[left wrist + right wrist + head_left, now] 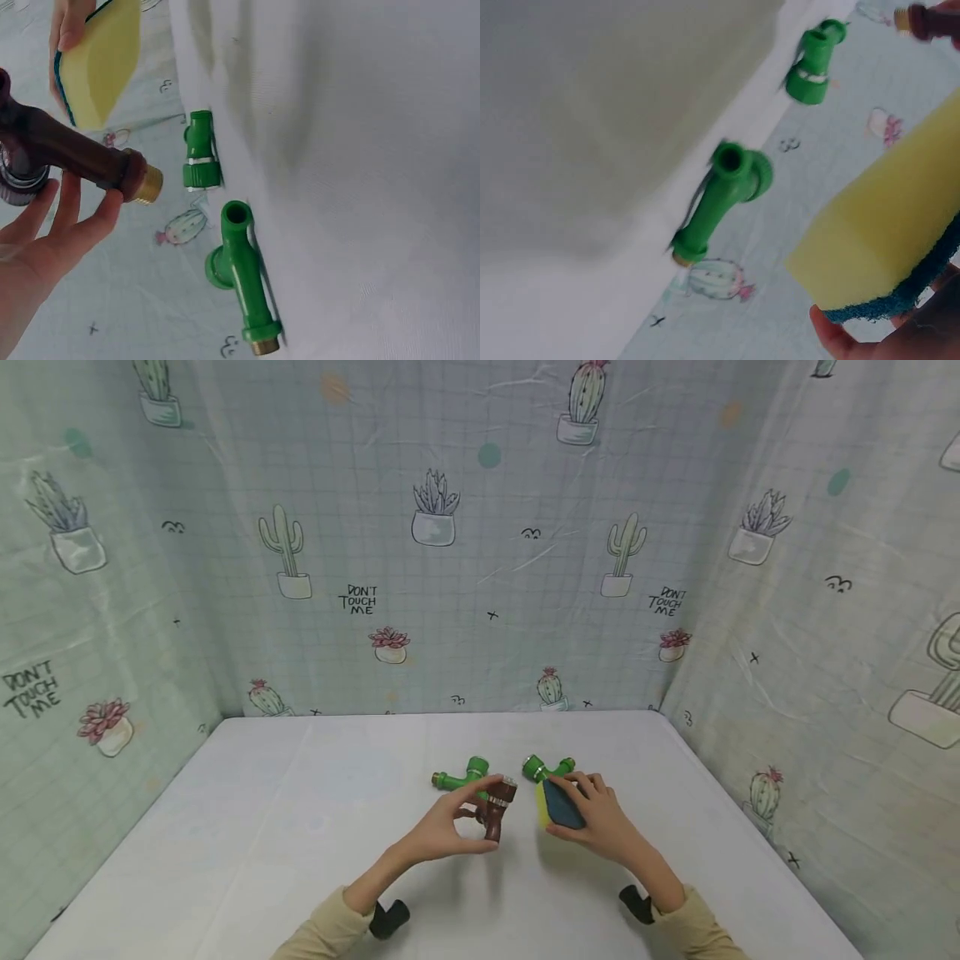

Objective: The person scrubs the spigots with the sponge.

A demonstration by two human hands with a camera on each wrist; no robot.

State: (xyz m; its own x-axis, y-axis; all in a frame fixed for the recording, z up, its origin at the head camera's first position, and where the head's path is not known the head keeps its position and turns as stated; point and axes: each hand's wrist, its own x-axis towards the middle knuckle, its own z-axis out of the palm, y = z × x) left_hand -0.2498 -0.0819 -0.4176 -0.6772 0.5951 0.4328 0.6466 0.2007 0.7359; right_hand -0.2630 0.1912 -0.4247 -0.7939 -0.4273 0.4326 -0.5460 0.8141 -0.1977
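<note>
My left hand [441, 829] grips a dark brown tap [496, 810] above the white table, thumb below it and fingers over the top. In the left wrist view, this tap [82, 154] shows a brass threaded end and a silvery ring on its knob. My right hand [606, 821] holds a sponge [566, 807] by its sides; the sponge has a yellow foam face [877, 232] and a dark blue-green scouring layer. The sponge is just right of the brown tap, apart from it. Behind the hands lie two green taps, one at left [476, 767] and one at right [534, 767].
The white tabletop [300, 827] spreads around both hands. A pale cloth [495, 577] printed with potted cacti hangs behind the table and along both sides. Each wrist carries a black device, one on the left [389, 919] and one on the right [635, 904].
</note>
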